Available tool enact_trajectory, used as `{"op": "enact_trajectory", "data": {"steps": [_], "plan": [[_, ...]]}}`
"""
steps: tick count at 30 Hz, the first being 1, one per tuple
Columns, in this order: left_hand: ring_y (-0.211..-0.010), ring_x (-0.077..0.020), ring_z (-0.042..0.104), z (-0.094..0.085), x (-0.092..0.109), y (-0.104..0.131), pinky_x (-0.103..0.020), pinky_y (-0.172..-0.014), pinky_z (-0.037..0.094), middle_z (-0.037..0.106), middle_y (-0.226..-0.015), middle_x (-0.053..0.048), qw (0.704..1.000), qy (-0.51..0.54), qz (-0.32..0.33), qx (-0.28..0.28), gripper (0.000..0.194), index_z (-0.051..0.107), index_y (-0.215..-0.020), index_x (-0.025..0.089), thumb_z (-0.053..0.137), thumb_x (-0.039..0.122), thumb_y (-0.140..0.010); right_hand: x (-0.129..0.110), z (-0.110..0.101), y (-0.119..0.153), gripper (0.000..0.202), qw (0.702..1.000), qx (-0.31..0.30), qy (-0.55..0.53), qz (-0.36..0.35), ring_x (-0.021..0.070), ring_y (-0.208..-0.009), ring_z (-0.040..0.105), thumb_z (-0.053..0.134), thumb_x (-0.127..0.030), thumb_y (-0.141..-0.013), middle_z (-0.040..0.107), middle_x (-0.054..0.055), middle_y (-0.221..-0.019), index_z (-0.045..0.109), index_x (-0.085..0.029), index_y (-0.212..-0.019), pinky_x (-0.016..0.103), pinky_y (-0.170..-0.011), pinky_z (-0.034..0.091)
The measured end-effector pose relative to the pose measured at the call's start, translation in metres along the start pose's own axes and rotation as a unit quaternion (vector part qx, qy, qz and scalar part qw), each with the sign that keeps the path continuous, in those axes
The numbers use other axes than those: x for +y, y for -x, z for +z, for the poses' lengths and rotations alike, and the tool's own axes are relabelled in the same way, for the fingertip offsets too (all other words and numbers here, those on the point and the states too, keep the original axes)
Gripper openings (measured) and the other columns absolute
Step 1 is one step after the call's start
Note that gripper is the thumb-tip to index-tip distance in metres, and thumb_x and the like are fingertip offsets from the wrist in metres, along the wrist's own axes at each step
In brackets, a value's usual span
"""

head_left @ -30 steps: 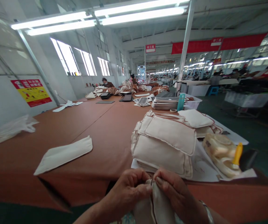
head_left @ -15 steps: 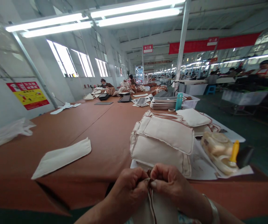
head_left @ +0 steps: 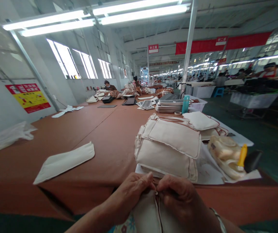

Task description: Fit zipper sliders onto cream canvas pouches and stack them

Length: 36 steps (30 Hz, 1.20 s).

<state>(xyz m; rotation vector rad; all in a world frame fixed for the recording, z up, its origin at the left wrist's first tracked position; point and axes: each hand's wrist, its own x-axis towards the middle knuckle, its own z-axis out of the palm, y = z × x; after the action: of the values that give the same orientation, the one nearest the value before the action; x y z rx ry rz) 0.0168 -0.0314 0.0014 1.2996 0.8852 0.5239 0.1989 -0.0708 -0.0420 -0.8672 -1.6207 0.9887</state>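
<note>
I count two hands: my left hand (head_left: pixel 133 194) and right hand (head_left: pixel 177 197) meet thumb to thumb, both pinching the top seam of one cream fabric piece (head_left: pixel 151 215) held at the near edge of the tabletop (head_left: pixel 100 129). One stack of cream bags (head_left: pixel 168 147) sits just beyond, one flat cream panel (head_left: pixel 65 161) to the left. The brown tabletop runs long into a bright factory hall, with open room between panel and stack.

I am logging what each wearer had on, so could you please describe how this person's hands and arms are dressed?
Both hands are bare, without gloves. The right hand has a thin silver-coloured bangle at the wrist. The left hand shows nothing on its wrist, and the forearm is uncovered. No sleeve shows on either arm.
</note>
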Motion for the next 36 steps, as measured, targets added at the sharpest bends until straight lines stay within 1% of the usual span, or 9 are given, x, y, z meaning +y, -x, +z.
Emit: {"op": "enact_trajectory", "data": {"steps": [3,7,13,16,20,25,29,33,36], "plan": [[-0.071,-0.0167,0.052,0.004,0.003,-0.003,-0.025,-0.064,0.038,0.062,-0.077,-0.006,0.996,0.029,-0.015,-0.080,0.048,0.071,-0.085,0.008,0.066,0.055,-0.080,0.002,-0.004,0.003,0.014,0.994,0.010,0.083,-0.069,0.0121,-0.058,0.044,0.051,-0.008,-0.079,0.051,-0.002,-0.066,0.060,-0.019,-0.078,0.023,-0.055,0.035],[-0.066,-0.0117,0.042,0.002,0.000,-0.004,-0.022,-0.059,0.031,0.054,-0.074,-0.003,0.995,-0.005,0.010,-0.100,0.044,0.065,-0.074,0.008,0.069,0.052,-0.078,0.002,-0.008,0.008,0.013,0.988,0.005,0.127,-0.085,0.0122,-0.058,0.047,0.054,-0.008,-0.077,0.053,-0.001,-0.067,0.059,-0.019,-0.080,0.023,-0.056,0.036],[-0.057,-0.0086,0.029,-0.004,0.005,0.003,-0.021,-0.050,0.022,0.038,-0.063,0.004,0.987,-0.122,0.042,-0.097,0.042,0.056,-0.074,0.013,0.061,0.053,-0.085,-0.007,-0.024,0.006,0.030,0.985,-0.095,-0.088,0.117,0.0159,-0.071,0.047,0.050,-0.043,-0.091,0.057,0.004,-0.084,0.060,-0.016,-0.099,0.025,-0.062,0.039],[-0.059,-0.0091,0.030,-0.004,0.012,0.008,-0.021,-0.051,0.024,0.040,-0.066,0.003,0.983,-0.143,0.063,-0.096,0.040,0.058,-0.078,0.012,0.058,0.051,-0.087,-0.010,-0.029,-0.001,0.046,0.973,-0.127,-0.102,0.166,0.0112,-0.060,0.036,0.044,-0.054,-0.094,0.046,-0.001,-0.069,0.059,-0.014,-0.079,0.023,-0.053,0.029],[-0.059,-0.0089,0.031,0.003,0.009,0.010,-0.020,-0.051,0.024,0.041,-0.067,0.002,0.988,-0.115,0.062,-0.085,0.039,0.056,-0.078,0.012,0.060,0.050,-0.086,-0.011,-0.024,-0.004,0.043,0.976,-0.150,-0.103,0.121,0.0106,-0.061,0.032,0.056,-0.054,-0.089,0.039,-0.003,-0.067,0.053,-0.015,-0.070,0.023,-0.053,0.025],[-0.056,-0.0080,0.031,0.015,-0.010,0.006,-0.021,-0.052,0.025,0.041,-0.066,0.003,0.993,0.052,0.072,-0.073,0.043,0.045,-0.071,0.017,0.064,0.053,-0.082,0.003,-0.016,0.002,0.044,0.972,-0.112,-0.189,0.083,0.0130,-0.067,0.037,0.057,-0.055,-0.087,0.044,-0.001,-0.070,0.049,-0.017,-0.067,0.025,-0.062,0.032],[-0.060,-0.0087,0.033,0.016,-0.008,0.001,-0.021,-0.054,0.026,0.043,-0.068,0.002,0.991,-0.033,0.114,-0.061,0.039,0.047,-0.072,0.015,0.062,0.048,-0.086,0.008,-0.026,-0.001,0.043,0.966,-0.150,-0.171,0.128,0.0116,-0.065,0.032,0.054,-0.056,-0.090,0.041,-0.001,-0.072,0.053,-0.015,-0.076,0.023,-0.058,0.028],[-0.063,-0.0100,0.036,0.011,0.005,0.000,-0.021,-0.055,0.028,0.046,-0.068,0.001,0.983,-0.096,0.145,-0.057,0.040,0.047,-0.070,0.015,0.064,0.048,-0.085,-0.002,-0.031,-0.009,0.039,0.972,-0.164,-0.144,0.086,0.0112,-0.064,0.032,0.057,-0.050,-0.090,0.040,-0.002,-0.071,0.051,-0.015,-0.073,0.023,-0.055,0.026],[-0.062,-0.0097,0.035,-0.010,0.008,0.003,-0.021,-0.054,0.028,0.044,-0.070,0.002,0.988,-0.047,0.074,-0.128,0.045,0.047,-0.070,0.015,0.067,0.054,-0.078,0.000,-0.035,-0.009,0.040,0.973,-0.146,-0.167,0.070,0.0105,-0.061,0.033,0.061,-0.046,-0.088,0.039,-0.002,-0.067,0.049,-0.015,-0.067,0.024,-0.054,0.024]]}}
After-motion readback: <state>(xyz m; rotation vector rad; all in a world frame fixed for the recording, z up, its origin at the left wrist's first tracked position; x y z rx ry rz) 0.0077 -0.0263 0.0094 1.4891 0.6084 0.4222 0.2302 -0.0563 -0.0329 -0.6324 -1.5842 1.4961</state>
